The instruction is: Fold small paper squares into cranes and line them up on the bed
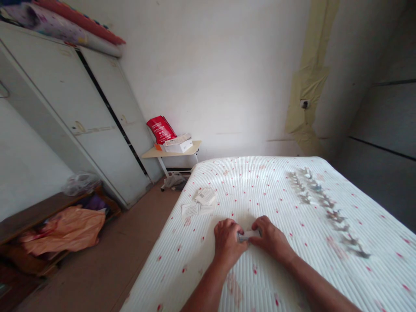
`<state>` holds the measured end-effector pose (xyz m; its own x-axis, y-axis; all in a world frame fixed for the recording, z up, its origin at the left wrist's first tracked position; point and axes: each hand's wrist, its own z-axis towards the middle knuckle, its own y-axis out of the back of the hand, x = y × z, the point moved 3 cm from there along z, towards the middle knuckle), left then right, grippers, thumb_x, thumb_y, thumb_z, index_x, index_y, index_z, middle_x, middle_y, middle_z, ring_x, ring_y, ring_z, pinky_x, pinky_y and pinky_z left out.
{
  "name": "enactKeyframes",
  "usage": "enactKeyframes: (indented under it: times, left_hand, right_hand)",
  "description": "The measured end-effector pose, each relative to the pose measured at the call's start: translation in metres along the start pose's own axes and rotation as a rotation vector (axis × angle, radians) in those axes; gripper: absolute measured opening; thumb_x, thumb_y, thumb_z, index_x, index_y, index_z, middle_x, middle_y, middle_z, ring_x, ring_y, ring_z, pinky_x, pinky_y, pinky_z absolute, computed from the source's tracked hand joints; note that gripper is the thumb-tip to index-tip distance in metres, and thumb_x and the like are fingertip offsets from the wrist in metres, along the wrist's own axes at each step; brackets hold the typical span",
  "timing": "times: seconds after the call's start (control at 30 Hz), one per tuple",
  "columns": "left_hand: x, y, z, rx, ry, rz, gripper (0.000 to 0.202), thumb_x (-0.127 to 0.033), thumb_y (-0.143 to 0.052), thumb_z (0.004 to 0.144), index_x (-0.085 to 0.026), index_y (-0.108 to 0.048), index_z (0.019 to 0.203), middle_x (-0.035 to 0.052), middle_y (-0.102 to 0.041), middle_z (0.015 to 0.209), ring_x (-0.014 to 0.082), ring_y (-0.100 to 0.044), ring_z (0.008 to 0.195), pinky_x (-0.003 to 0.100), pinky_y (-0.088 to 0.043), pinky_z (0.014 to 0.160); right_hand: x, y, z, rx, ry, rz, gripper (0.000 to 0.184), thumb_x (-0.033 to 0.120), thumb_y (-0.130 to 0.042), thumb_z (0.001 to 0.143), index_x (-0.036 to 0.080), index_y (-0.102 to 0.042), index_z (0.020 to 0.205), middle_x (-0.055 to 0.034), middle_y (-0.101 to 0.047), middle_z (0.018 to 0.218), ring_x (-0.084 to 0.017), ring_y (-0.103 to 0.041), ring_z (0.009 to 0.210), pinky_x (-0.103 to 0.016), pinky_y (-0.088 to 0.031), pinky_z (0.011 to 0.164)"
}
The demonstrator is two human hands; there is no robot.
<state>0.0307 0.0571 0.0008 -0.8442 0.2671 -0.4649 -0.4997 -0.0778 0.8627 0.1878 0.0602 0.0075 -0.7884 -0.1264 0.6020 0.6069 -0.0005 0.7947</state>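
Note:
Between my two hands a small strip of folded paper [249,234] lies low over the mattress [260,277]. My left hand [227,238] pinches its left end, and my right hand [268,236] grips its right end, fingers curled. Beyond my left hand sits a small pile of printed paper pieces [205,197], some overlapping. To the right, several small folded paper figures [334,214] stand in two rows running away from me. Their exact shape is too blurred to tell.
A small table [151,152] with a red bag [160,129] and a white box [178,146] stands past the mattress's far left corner. Grey cabinets [97,117] line the left wall. An orange plastic bag [69,232] rests on a low wooden shelf [42,208].

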Motion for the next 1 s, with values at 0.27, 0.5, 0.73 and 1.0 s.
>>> enactKeyframes:
  times: [0.27,0.5,0.73,1.0]
  left_hand:
    - [0.000,0.005,0.001,0.048,0.014,-0.035,0.019,-0.028,-0.064,0.063,-0.024,-0.062,0.082,0.0002,-0.055,0.096,0.0193,-0.047,0.099,0.035,-0.029,0.091]
    - [0.011,0.010,-0.001,0.142,-0.069,-0.097,0.036,-0.008,-0.047,0.063,-0.027,-0.063,0.089,-0.0020,-0.056,0.102,0.0159,-0.045,0.103,0.031,-0.027,0.096]
    - [0.005,0.014,-0.005,0.095,-0.050,-0.112,0.040,-0.011,-0.049,0.060,-0.026,-0.061,0.096,-0.0015,-0.056,0.104,0.0177,-0.045,0.105,0.032,-0.027,0.097]
    - [-0.005,0.012,-0.006,0.054,-0.032,-0.054,0.033,-0.030,-0.066,0.060,-0.026,-0.062,0.093,0.0003,-0.057,0.101,0.0212,-0.047,0.101,0.035,-0.030,0.094]
  right_hand:
    - [-0.001,-0.001,-0.001,0.053,0.078,-0.009,0.024,0.002,-0.048,0.061,0.017,-0.053,0.080,-0.0020,-0.049,0.090,-0.011,-0.053,0.072,-0.021,-0.038,0.064]
    - [-0.013,0.002,0.005,0.092,0.117,0.058,0.033,-0.001,-0.040,0.055,0.017,-0.054,0.080,-0.0033,-0.050,0.088,-0.013,-0.054,0.077,-0.022,-0.040,0.066]
    - [-0.009,0.004,-0.001,0.128,0.189,0.070,0.040,0.001,-0.039,0.058,0.018,-0.055,0.090,-0.0045,-0.051,0.097,-0.013,-0.055,0.083,-0.023,-0.042,0.073]
    - [-0.011,0.002,-0.006,0.110,0.248,0.097,0.040,0.003,-0.045,0.060,0.018,-0.057,0.094,-0.0066,-0.051,0.105,-0.016,-0.056,0.091,-0.025,-0.043,0.081]
